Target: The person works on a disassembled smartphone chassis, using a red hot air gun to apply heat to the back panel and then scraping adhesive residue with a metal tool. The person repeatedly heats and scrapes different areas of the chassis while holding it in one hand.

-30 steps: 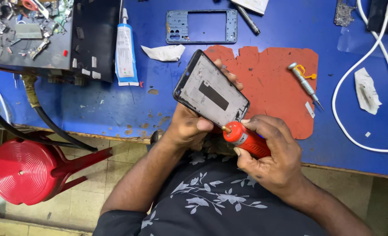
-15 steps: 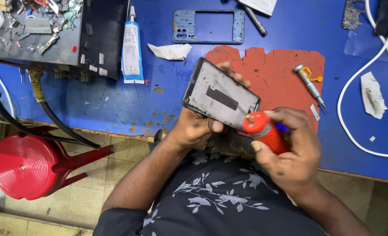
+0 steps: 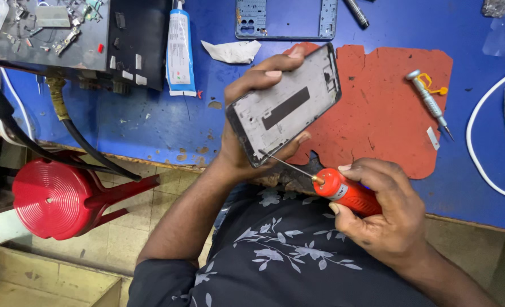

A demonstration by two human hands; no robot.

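Observation:
My left hand (image 3: 247, 133) grips a phone panel (image 3: 284, 105), a flat grey rectangle with a dark frame and a black strip in its middle, tilted over the bench's near edge. My right hand (image 3: 386, 213) holds a red-handled tool (image 3: 343, 192). Its thin metal tip touches the panel's lower left edge. Both hands hover above a worn red mat (image 3: 389, 108) on the blue bench (image 3: 133, 122).
A blue phone frame (image 3: 247, 23) lies at the back, beside a white glue tube (image 3: 179, 54) and a crumpled tissue (image 3: 230, 51). A small screwdriver (image 3: 429, 102) rests on the mat's right. A white cable (image 3: 477, 165) curves at right. A red stool (image 3: 56, 196) stands below left.
My left hand has tilted and lifted the panel further over the mat. My right hand pulled back with the red tool, so only its thin tip meets the panel's lower edge.

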